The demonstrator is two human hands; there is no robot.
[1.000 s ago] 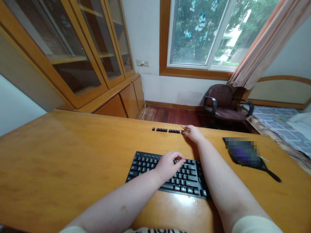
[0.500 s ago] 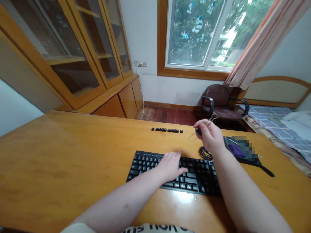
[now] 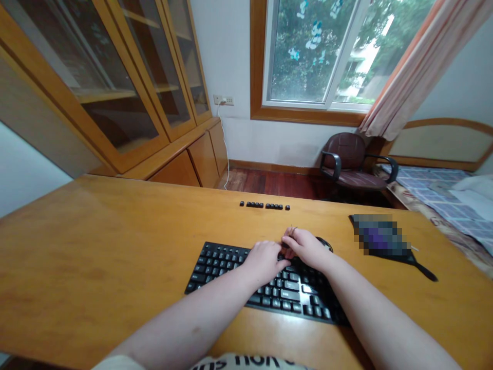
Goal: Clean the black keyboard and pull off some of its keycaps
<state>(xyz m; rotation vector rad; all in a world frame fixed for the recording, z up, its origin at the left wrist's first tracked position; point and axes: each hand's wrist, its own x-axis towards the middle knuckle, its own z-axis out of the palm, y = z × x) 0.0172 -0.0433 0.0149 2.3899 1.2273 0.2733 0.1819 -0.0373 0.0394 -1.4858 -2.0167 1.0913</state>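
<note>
A black keyboard [image 3: 223,262] lies slanted on the wooden desk in front of me. My left hand [image 3: 265,262] rests across its upper middle, fingers bent over the far edge and thumb stretched over the keys, holding it. Close beside it, my right hand [image 3: 304,246] is closed over the top rows, its fingertips near my left fingers. It pinches a wire keycap puller [image 3: 292,228], of which only thin wire ends show; its lower end is hidden. Farther back, several black keycaps [image 3: 254,204] stand in a row.
Behind my right hand lies a coiled black cable [image 3: 324,243]. At the right is a dark pouch [image 3: 389,259] with a strap, partly blurred. Beyond the desk [image 3: 115,246] stand a brown armchair [image 3: 346,156], a bed [image 3: 416,185] and a glass-fronted cabinet [image 3: 162,126].
My right hand has come down and left, bringing the keycap puller to the keyboard's top rows. The keyboard has shifted left and turned slightly, my left hand moving a little with it.
</note>
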